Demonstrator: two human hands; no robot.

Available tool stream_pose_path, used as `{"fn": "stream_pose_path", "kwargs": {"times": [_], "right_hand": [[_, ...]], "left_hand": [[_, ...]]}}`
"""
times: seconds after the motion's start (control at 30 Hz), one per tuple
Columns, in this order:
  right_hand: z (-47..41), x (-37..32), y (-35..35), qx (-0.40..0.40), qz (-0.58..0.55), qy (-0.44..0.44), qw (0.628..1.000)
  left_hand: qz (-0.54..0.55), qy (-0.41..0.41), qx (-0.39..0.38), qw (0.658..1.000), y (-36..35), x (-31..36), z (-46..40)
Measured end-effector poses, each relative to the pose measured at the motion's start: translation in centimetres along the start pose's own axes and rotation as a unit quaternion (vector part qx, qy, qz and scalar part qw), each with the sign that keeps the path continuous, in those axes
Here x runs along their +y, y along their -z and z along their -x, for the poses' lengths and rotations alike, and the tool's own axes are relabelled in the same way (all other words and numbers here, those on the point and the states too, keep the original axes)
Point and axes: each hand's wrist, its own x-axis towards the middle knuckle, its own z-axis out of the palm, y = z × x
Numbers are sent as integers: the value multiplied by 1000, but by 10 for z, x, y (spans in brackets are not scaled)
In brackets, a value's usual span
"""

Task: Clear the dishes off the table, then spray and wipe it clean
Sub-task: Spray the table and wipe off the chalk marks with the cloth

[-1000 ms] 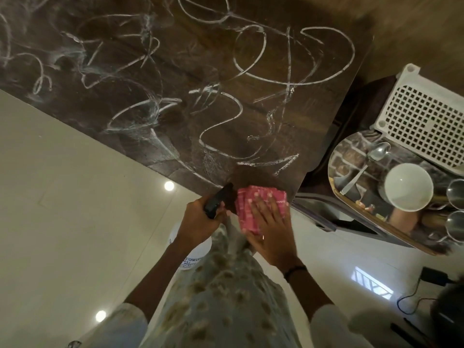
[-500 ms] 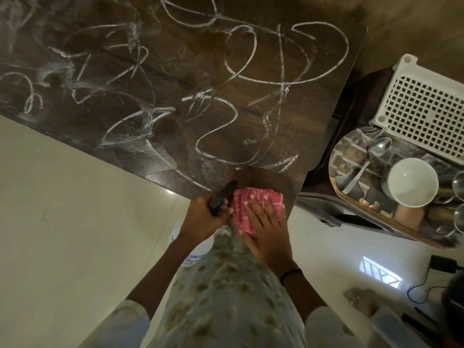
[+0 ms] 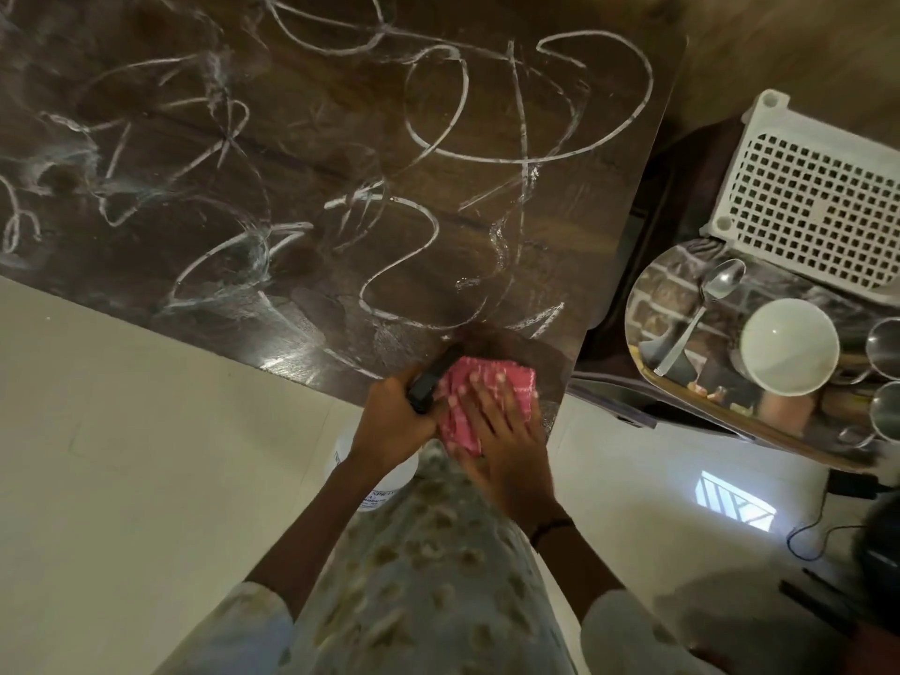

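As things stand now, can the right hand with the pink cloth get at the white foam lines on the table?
Probably yes. The right hand presses the pink cloth flat at the near corner of the table, and the foam lines lie on bare wood ahead, with no dishes between.

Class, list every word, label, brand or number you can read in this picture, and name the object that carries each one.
"SPRAY", partly cut off, on the white spray bottle held in the left hand.
Smaller print below it on the same label: too blurred to read.
White foam lines on the table: loose scribbles, no letters or numbers.
Pink cloth under the right hand: a pattern only, no text.
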Motion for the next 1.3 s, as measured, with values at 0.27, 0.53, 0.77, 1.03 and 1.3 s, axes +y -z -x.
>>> {"fn": "stream_pose_path", "kwargs": {"times": [0.27,0.53,0.77,1.03,1.3], "right_hand": [[19,36,4,-8,-3,-82,997],[19,36,5,-2,-5,-77,997],[19,38,4,-1,-34,-75,997],[-7,49,19,52,-85,-101,990],[-107,36,51,45,-72,-75,994]], "left_hand": [[-42,-25,-90,995,-16,26,-17],[-113,-33,-73,990,-50,56,-25],[-95,5,-40,995,-49,62,-30],[-61,88,-12,994,-36,69,-33],[-2,70,33,997,-23,90,-37]]}}
